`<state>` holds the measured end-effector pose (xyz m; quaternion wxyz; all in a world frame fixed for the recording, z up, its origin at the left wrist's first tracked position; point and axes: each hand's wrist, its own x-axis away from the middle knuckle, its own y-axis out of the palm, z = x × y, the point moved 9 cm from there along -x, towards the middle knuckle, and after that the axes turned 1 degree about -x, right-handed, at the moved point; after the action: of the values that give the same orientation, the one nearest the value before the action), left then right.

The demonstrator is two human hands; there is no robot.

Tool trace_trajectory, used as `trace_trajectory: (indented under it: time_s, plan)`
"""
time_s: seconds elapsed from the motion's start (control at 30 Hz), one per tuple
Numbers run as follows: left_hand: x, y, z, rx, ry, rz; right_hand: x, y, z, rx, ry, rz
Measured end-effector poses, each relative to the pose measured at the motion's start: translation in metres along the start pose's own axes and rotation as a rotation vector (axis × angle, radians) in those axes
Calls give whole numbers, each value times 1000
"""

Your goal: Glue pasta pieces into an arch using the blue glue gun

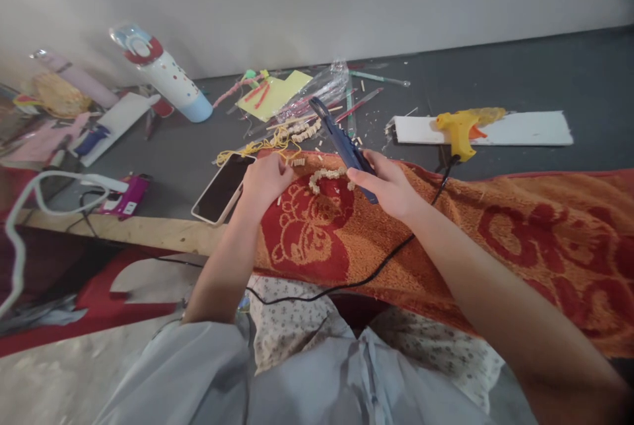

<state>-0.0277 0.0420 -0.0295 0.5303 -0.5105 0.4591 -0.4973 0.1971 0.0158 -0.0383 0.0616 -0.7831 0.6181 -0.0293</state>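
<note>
Right hand (pixel 391 186): closed round the lower part of a blue object (pixel 339 140), thumb along its near side. The object stands tilted, its looped upper end leaning away to the left; its exact kind cannot be determined. Left hand (pixel 267 177): fingers curled in, back of the hand upward, overlapping the right edge of a phone (pixel 222 189). Whether anything is held in those fingers cannot be told.

Between the hands, a curved chain (pixel 327 176) of small pale pieces lies on the orange and red towel (pixel 376 240). A short row of similar pieces (pixel 298 162) lies just beyond the left fingertips. Farther out, yellow string (pixel 260 146) lies tangled above the phone, with a pale cluster (pixel 306 133) beside it.

Beyond these, on the dark table (pixel 525 75): clear plastic wrap (pixel 324 90) and yellow paper (pixel 277 96). To the right, a yellow glue gun (pixel 460 131) lies across a white strip (pixel 532 128); its black cord (pixel 381 266) passes beneath the right forearm and over the towel. To the left, a spotted bottle (pixel 171 82) stands near the yellow paper. Nearer the table's front edge is a magenta adapter (pixel 133 197) with a white cable (pixel 22 233).
</note>
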Motion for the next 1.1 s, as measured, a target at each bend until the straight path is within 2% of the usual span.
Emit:
trace_trajectory:
  time_s: [0.2, 0.47, 0.77, 1.1]
  plan:
    - [-1, 3, -1, 15, -7, -31, -2, -3, 0, -243, -65, 110]
    - [-3, 5, -1, -6, 5, -19, -9, -15, 17, -318, -18, 211]
    - [-1, 6, 1, 16, 50, -42, -7, -12, 13, -278, -16, 210]
    - [3, 1, 6, 25, 32, -60, -6, -7, 13, -214, 3, 169]
